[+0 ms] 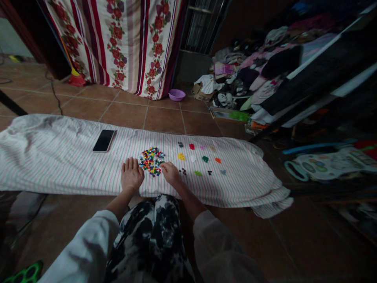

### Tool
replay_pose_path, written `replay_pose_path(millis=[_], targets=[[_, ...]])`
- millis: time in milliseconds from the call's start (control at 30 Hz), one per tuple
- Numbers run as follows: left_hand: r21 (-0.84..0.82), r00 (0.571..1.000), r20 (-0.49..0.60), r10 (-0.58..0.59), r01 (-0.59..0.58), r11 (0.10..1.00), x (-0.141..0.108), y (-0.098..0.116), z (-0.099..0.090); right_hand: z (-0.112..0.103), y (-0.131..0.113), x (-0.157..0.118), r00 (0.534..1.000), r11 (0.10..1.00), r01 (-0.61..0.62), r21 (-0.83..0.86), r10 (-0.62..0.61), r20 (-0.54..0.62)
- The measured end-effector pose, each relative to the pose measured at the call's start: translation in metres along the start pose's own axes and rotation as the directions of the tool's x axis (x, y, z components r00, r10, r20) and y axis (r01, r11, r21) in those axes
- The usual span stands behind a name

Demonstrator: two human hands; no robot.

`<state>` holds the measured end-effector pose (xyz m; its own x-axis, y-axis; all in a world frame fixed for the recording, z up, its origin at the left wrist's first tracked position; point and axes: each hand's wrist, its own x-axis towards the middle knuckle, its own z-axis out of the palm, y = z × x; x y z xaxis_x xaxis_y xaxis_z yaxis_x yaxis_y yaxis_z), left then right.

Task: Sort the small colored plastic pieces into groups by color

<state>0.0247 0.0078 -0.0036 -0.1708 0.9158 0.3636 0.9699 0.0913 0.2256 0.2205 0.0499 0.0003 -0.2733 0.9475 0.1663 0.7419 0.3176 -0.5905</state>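
Observation:
A pile of small mixed-colour pieces [150, 160] lies on the striped cloth [73, 165]. Flat on the cloth at the pile's left edge rests my left hand [132, 173], fingers spread. My right hand [171, 173] is at the pile's lower right edge, thumb and forefinger pressed together; whatever is between them is too small to make out. Right of it are small single-colour groups, among them red [191, 146], yellow [180, 157], white [193, 158], dark green [205, 158], orange [218, 160], light green [197, 173] and grey [223, 172]. My right hand partly covers the area beside a dark brown group [184, 171].
A phone [104, 140] lies on the cloth left of the pile. Beyond the cloth, a purple basin [177, 94] stands on the tiled floor near a floral curtain [118, 43]. Heaped clothes [247, 74] are at the back right, behind a dark slanting bar.

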Motion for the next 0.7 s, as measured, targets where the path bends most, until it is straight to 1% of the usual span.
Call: replay_pose_path(millis=[133, 300, 400, 600, 700], targets=[[-0.004, 1.0, 0.02, -0.013, 0.013, 1.0, 0.001, 0.001, 0.0, 0.004, 0.0, 0.002, 0.999, 0.999, -0.014, -0.03, 0.013, -0.03], [-0.027, 0.999, 0.043, -0.028, 0.029, 0.999, 0.001, 0.001, -0.002, 0.005, 0.002, 0.0, 0.994, 1.0, -0.021, 0.019, 0.023, -0.104], [-0.021, 0.999, 0.038, -0.02, 0.021, 1.0, 0.001, 0.001, -0.002, 0.005, 0.001, -0.003, 0.992, 0.999, -0.035, 0.016, 0.036, -0.124], [-0.004, 1.0, 0.018, -0.009, 0.01, 1.0, 0.0, 0.001, -0.001, 0.009, -0.011, -0.005, 0.989, 0.991, -0.09, -0.098, 0.077, -0.123], [-0.017, 1.0, 0.009, -0.008, 0.008, 1.0, 0.0, 0.0, -0.001, 0.006, -0.019, -0.002, 0.99, 0.976, -0.127, -0.178, 0.112, -0.088]])
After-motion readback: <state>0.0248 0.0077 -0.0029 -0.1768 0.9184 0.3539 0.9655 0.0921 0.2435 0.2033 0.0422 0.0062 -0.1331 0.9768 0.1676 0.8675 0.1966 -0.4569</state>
